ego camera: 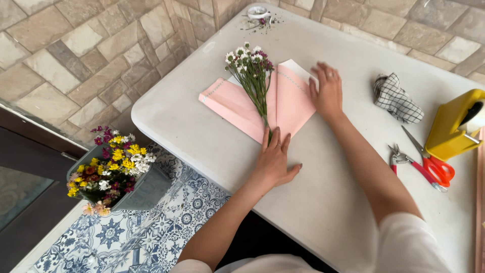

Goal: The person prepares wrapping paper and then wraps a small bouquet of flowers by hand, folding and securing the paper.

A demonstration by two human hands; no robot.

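A small bunch of white and purple flowers (251,68) with green stems lies on folded pink wrapping paper (237,106) on the white table (323,192). My left hand (274,159) rests flat on the table at the paper's lower point, fingertips over the stem ends. My right hand (327,92) lies flat, fingers spread, on the paper's right edge. Neither hand grips anything.
A checked cloth (396,97), a yellow tape dispenser (454,124), red scissors (433,163) and red-handled pliers (411,164) lie at the right. A white tape roll (258,11) sits at the far edge. A grey bucket of mixed flowers (116,169) stands on the patterned floor at the left.
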